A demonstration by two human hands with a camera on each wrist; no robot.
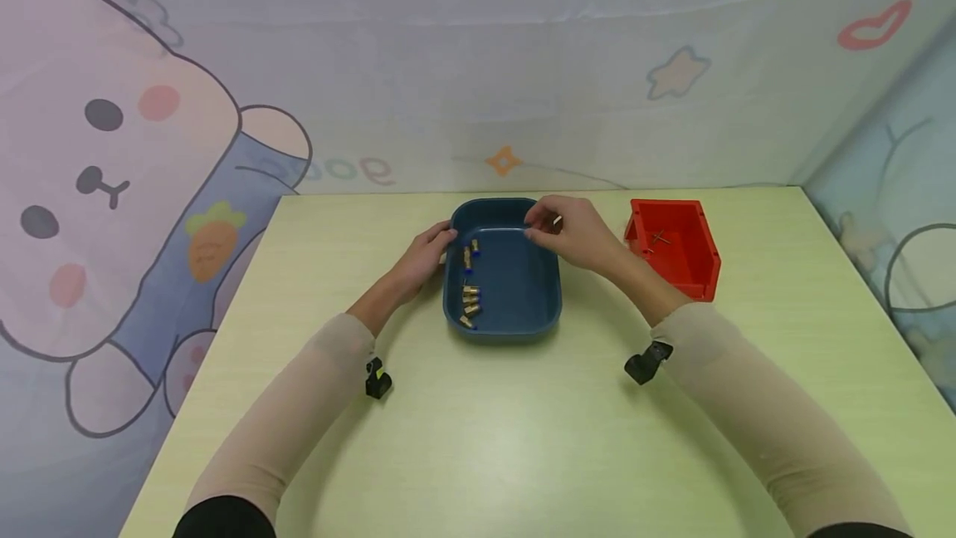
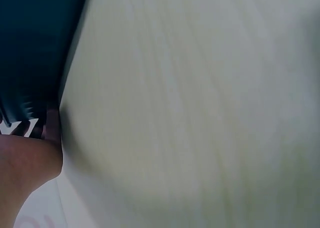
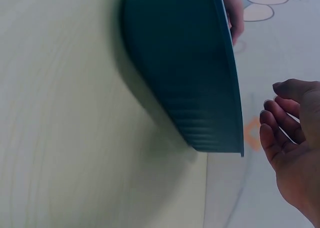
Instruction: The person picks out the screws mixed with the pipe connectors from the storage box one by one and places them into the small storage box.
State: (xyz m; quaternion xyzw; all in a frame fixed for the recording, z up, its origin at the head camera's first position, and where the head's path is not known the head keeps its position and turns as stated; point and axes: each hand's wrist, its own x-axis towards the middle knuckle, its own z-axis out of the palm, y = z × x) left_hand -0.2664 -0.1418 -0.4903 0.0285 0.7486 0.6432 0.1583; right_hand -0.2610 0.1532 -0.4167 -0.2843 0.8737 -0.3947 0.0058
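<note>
A dark blue rectangular tub point(image 1: 523, 318) stands on the table. Along its left side lie several small brass-coloured pieces point(image 1: 470, 300) with blue ends. My left hand point(image 1: 420, 262) holds the tub's left rim near the back corner; part of its fingers is hidden behind the wall in the left wrist view. Above the tub's back right corner is my right hand point(image 1: 571, 231), its fingers loosely bent. In the right wrist view this hand point(image 3: 295, 133) is beside the rim, thumb and fingertips apart, with nothing visible between them.
To the right, a red open-fronted bin point(image 1: 690, 260) holds a few thin metal pieces point(image 1: 660, 237); my right forearm passes by its front left side. A printed cloth point(image 1: 463, 90) hangs behind the table's point(image 1: 478, 438) back edge.
</note>
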